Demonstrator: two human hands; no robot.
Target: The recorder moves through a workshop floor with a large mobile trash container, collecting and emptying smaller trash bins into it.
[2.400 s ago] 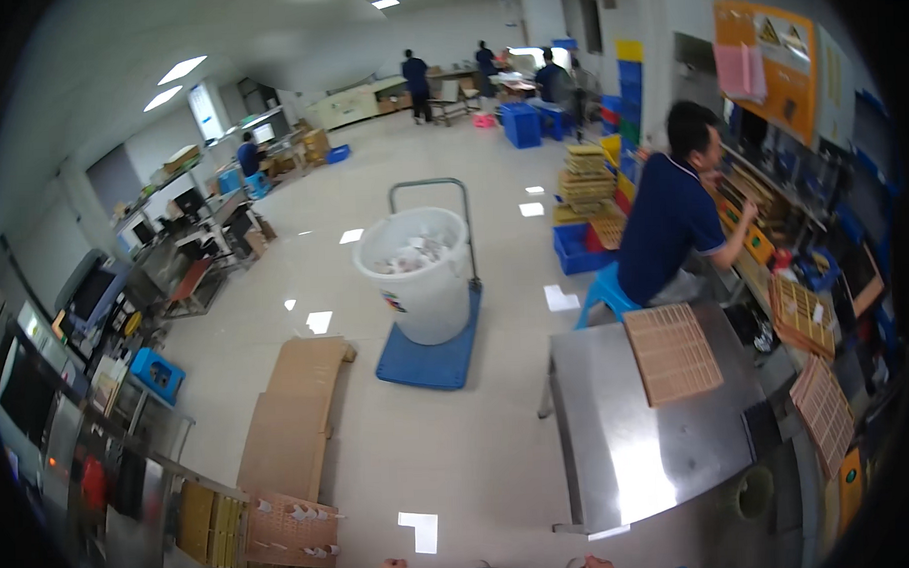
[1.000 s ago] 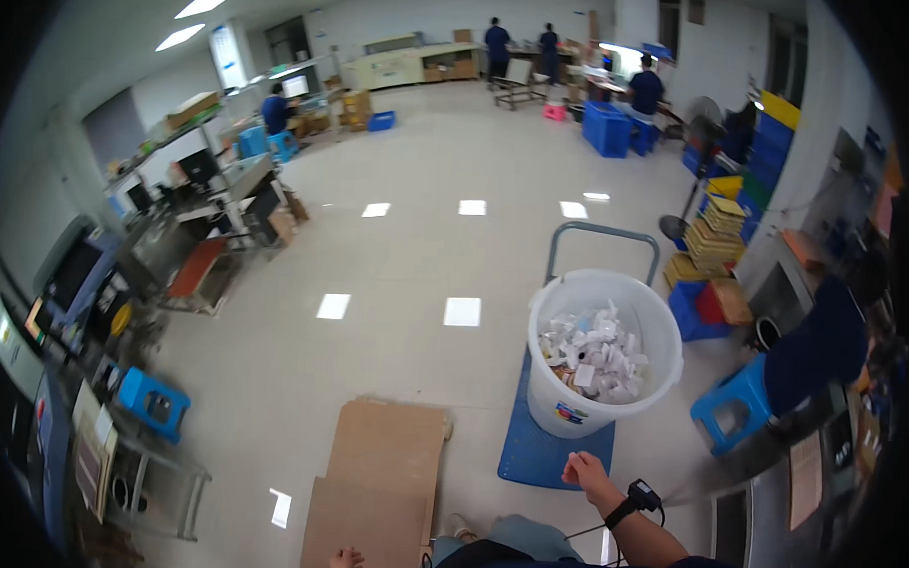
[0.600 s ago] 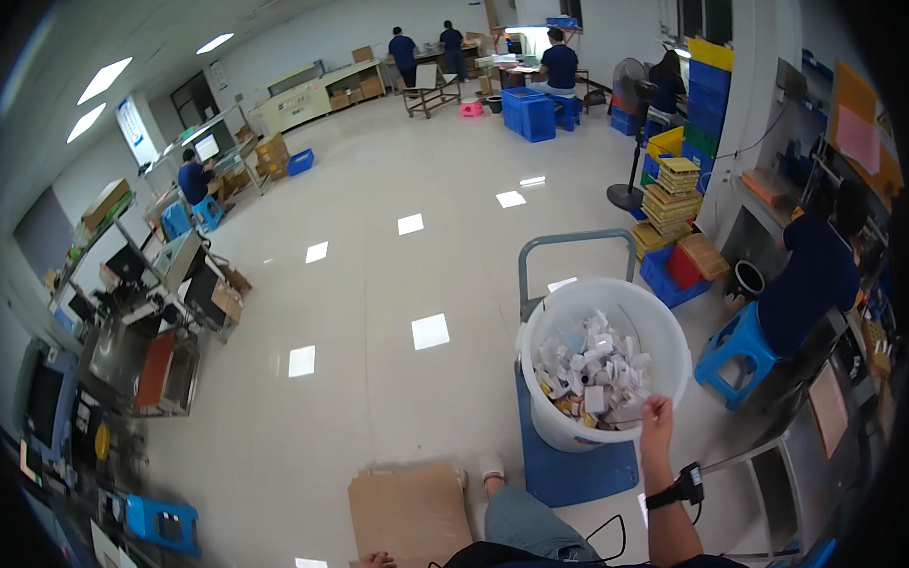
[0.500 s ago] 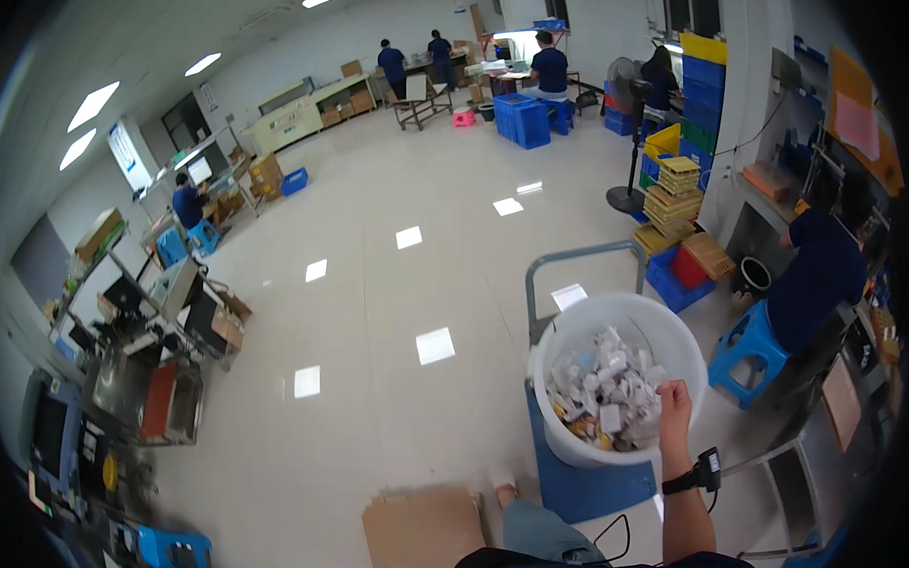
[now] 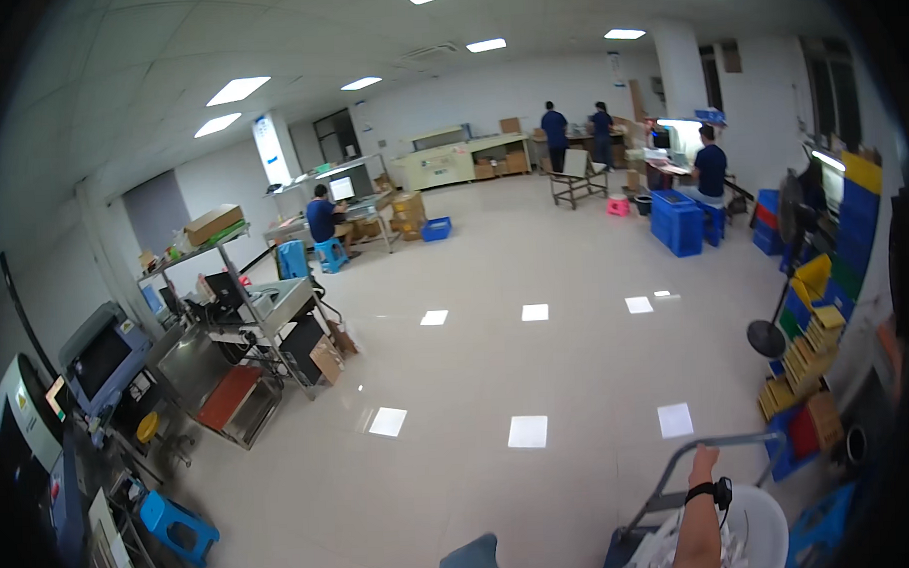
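Note:
My right hand [image 5: 702, 464] is stretched forward at the lower right, close by the grey handle bar [image 5: 740, 440] of a trolley. Its fingers look curled; whether they touch the bar, or hold anything, is too small to make out. A black strap with a small device [image 5: 722, 491] circles that wrist. Under my forearm stands a round white bin [image 5: 772, 533] on the trolley, with crumpled white pieces [image 5: 652, 555] inside, partly covered by the arm. My left hand is out of the picture.
A blue stool [image 5: 181, 529] and a metal cart with a red-brown top [image 5: 230, 394] stand at left. Yellow trays [image 5: 815, 346], blue crates and a standing fan [image 5: 767, 338] line the right side. Several people sit or stand at far benches; a wheeled chair [image 5: 577, 177] is at the back.
The view has tilted up and turned left, so the bin sits lower. My right hand has gone from over the bin's contents to beside the handle bar. My left hand has left the picture.

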